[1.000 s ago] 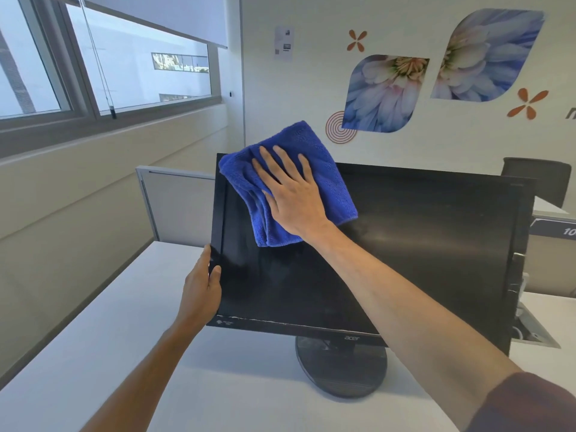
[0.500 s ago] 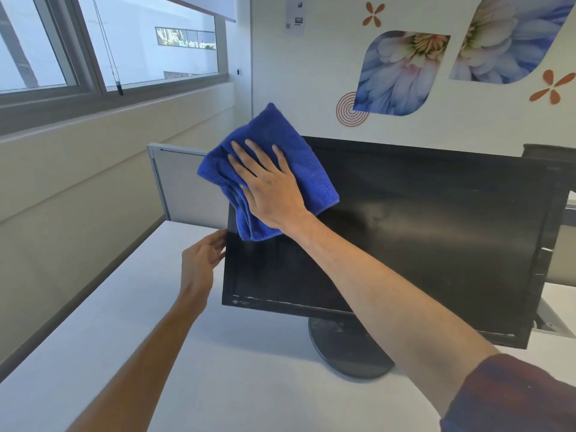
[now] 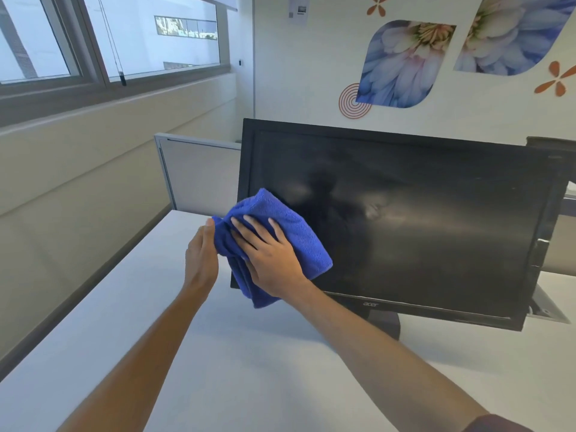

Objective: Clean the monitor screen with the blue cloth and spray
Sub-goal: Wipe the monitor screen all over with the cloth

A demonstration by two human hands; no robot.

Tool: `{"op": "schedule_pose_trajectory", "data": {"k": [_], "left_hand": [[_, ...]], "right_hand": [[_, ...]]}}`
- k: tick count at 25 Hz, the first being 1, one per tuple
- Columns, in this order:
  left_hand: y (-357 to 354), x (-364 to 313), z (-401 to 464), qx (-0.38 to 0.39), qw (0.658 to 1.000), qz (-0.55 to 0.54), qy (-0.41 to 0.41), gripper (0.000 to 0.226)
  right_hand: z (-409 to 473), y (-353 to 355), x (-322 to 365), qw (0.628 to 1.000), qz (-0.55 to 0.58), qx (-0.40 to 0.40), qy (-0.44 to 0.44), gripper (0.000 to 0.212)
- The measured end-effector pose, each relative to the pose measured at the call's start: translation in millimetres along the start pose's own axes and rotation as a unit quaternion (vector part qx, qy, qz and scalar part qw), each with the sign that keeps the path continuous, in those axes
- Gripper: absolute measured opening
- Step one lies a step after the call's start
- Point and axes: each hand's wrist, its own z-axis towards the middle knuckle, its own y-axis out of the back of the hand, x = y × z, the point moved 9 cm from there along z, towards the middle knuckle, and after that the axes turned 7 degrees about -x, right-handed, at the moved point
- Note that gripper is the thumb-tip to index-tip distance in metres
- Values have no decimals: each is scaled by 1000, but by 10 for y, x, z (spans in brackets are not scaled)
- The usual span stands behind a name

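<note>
1. Fingers [image 3: 249,227] of the right hand [image 3: 271,260] lie straight and spread, flat on the blue cloth [image 3: 299,241], pressing it against the lower left corner of the monitor screen [image 3: 405,219].
2. Left hand [image 3: 201,254] stands edge-on just beside the cloth's left fold, its thumb tip touching the fabric; its fingers are hidden behind the hand, so I cannot tell whether they grip the cloth or the bezel.
3. Cloth is folded into several layers; its lower end hangs past the monitor's bottom edge and covers the screen's lower left corner.
4. Monitor [image 3: 536,244] is black and switched off, with faint smears and reflections across the glass. The word "acer" [image 3: 370,304] reads on the lower bezel. Its stand [image 3: 385,325] is partly hidden behind the right forearm, and the right bezel shows small marks too blurred to read.
5. Desk [image 3: 249,369] under it is white; a grey partition panel [image 3: 193,176] stands behind the monitor's left side.
6. Wall behind carries flower decals [image 3: 402,63], the right one cut off by the frame, and a small paper notice [image 3: 298,9] whose print is too small to read.
7. Window [image 3: 109,35] fills the upper left.
</note>
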Motion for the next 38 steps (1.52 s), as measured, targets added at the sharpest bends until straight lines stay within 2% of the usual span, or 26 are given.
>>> {"op": "schedule_pose_trajectory", "data": {"k": [2, 4, 7, 12, 16, 20, 23, 26, 29, 38], "left_hand": [[78, -111, -14, -43, 992, 98, -73, 35], [54, -225, 4, -51, 980, 146, -126, 36], [-132, -329, 29, -4, 968, 179, -179, 42], [-358, -417, -24, 50, 962, 171, -209, 47], [-364, -499, -46, 32, 956, 196, -217, 43], [-382, -445, 18, 48, 958, 220, -176, 47], [-385, -406, 44, 62, 960, 220, -161, 48], [-360, -419, 51, 61, 960, 220, -163, 48], [-378, -439, 40, 67, 956, 231, -166, 50], [-391, -425, 31, 76, 955, 243, -154, 53]], "right_hand": [[-116, -76, 90, 1000, 8, 17, -1, 55], [-263, -192, 212, 999, 20, 36, 6, 54], [-469, -321, 365, 998, 49, 49, -6, 53], [-724, -446, 513, 996, 41, 76, -14, 58], [-889, -495, 531, 994, 48, 97, 6, 61], [-990, -434, 483, 997, 29, 77, 2, 57], [-853, -282, 378, 998, 41, 24, -44, 50], [-696, -218, 304, 994, 39, 24, -99, 49], [-688, -204, 373, 994, 31, 14, -106, 47], [-843, -310, 333, 992, 5, 33, -121, 72]]}}
